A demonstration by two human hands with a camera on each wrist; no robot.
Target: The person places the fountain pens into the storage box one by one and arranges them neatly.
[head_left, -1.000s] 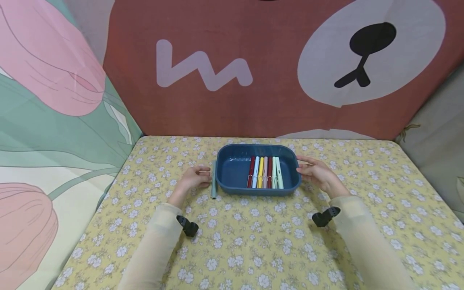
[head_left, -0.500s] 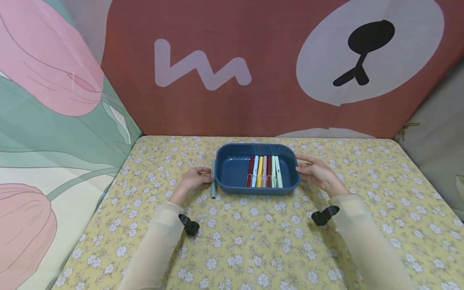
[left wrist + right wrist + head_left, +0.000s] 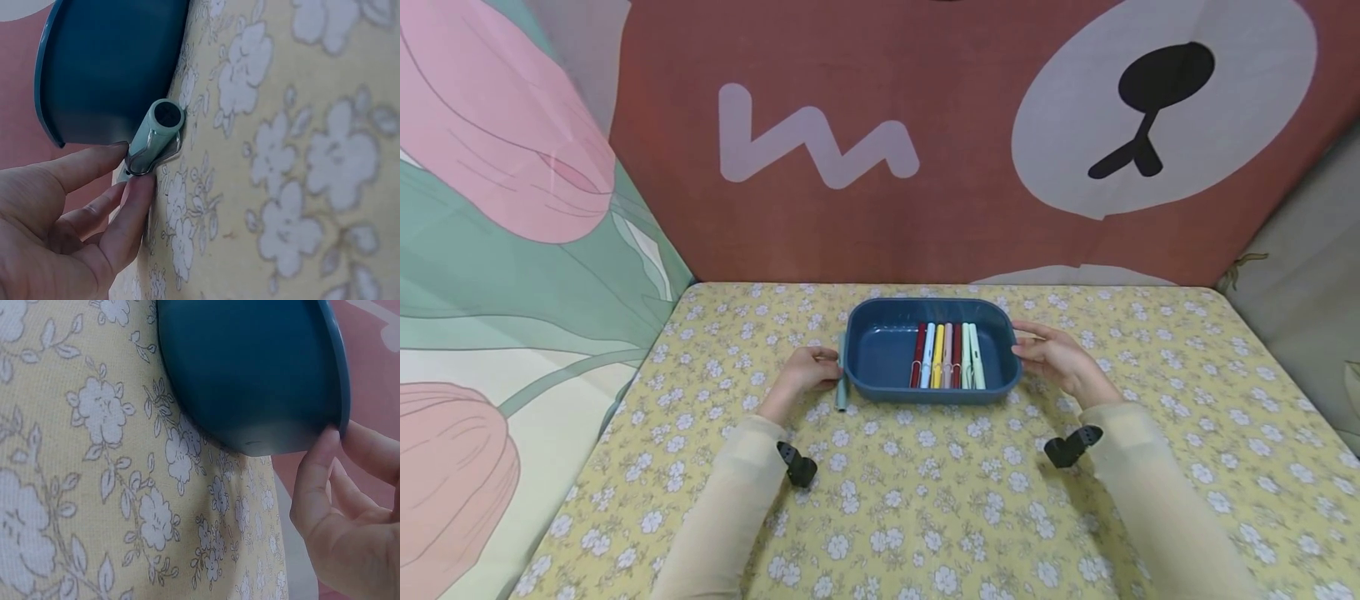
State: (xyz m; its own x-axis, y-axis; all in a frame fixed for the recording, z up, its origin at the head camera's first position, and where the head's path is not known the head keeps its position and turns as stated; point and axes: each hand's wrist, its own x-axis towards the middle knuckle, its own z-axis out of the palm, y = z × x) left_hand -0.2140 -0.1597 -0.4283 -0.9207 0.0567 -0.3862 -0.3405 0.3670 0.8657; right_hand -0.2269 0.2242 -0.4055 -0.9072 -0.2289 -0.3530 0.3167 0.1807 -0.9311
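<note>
A blue-green pen point(image 3: 842, 396) with a wire clip point(image 3: 140, 165) lies along the left outer side of a dark blue box point(image 3: 880, 396). My left hand point(image 3: 808, 371) pinches this pen, with fingertips on either side of it in the left wrist view. Its round end point(image 3: 167, 115) faces that camera. At the box's right end, my right hand point(image 3: 1056, 358) holds the rim between thumb and fingers; the thumb point(image 3: 325, 450) presses the outer wall. Inside the box lies a row of several pens: dark red, light blue, yellow point(image 3: 937, 354), dusty pink and pale green.
A yellow cloth with white flowers point(image 3: 887, 500) covers the table. Behind it rises a red-brown printed backdrop point(image 3: 880, 225), and a flower-printed sheet point(image 3: 550, 292) hangs on the left. Both sleeved wrists wear a small black camera point(image 3: 797, 467).
My left hand has moved slightly right, and its fingertips have closed onto the blue-green pen. The right hand stays at the box's rim. The box and the pens inside have kept their places.
</note>
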